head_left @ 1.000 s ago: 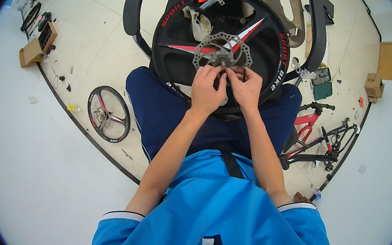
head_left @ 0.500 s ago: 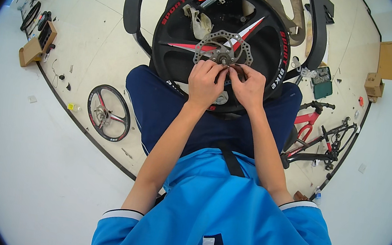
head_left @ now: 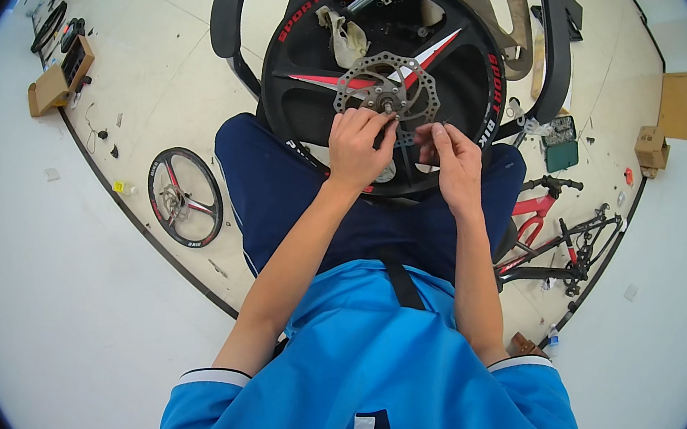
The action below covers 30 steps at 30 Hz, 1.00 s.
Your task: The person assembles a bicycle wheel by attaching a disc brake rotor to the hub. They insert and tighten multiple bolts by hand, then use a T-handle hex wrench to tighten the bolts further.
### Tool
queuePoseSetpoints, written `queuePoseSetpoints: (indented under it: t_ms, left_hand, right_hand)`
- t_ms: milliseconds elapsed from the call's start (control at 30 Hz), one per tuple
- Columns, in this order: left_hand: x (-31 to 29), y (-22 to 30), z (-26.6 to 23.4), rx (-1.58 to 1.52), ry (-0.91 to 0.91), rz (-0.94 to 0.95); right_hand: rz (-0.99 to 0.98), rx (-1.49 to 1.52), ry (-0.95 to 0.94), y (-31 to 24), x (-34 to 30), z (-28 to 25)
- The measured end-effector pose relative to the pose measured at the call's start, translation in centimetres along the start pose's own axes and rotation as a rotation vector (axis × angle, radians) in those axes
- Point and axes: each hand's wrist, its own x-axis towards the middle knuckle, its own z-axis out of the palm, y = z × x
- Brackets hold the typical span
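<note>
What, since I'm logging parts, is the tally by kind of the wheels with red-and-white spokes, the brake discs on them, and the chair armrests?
Wheels: 2
Brake discs: 2
Chair armrests: 2
Total: 6

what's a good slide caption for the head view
Left hand at the hub of a black bicycle wheel with a brake rotor, right hand to the hub's right.
</note>
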Motion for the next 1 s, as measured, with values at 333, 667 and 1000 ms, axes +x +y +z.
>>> queuePoseSetpoints:
  t_ms: [333, 667, 1000]
  left_hand:
    - [0.0, 0.2, -0.1, 0.011, -0.006, 0.006]
    - [-0.3, -0.1, -0.1, 0.013, 0.010, 0.027]
    - [-0.2, -0.1, 0.0, 0.025, 0.012, 0.031]
  right_hand:
    - [-0.290, -0.098, 0.178, -1.2, 0.3, 0.9]
    - [-0.306, -0.142, 0.143, -0.8, -0.1, 1.1]
    - [-0.525, -0.467, 0.088, -1.3, -0.4, 1.3]
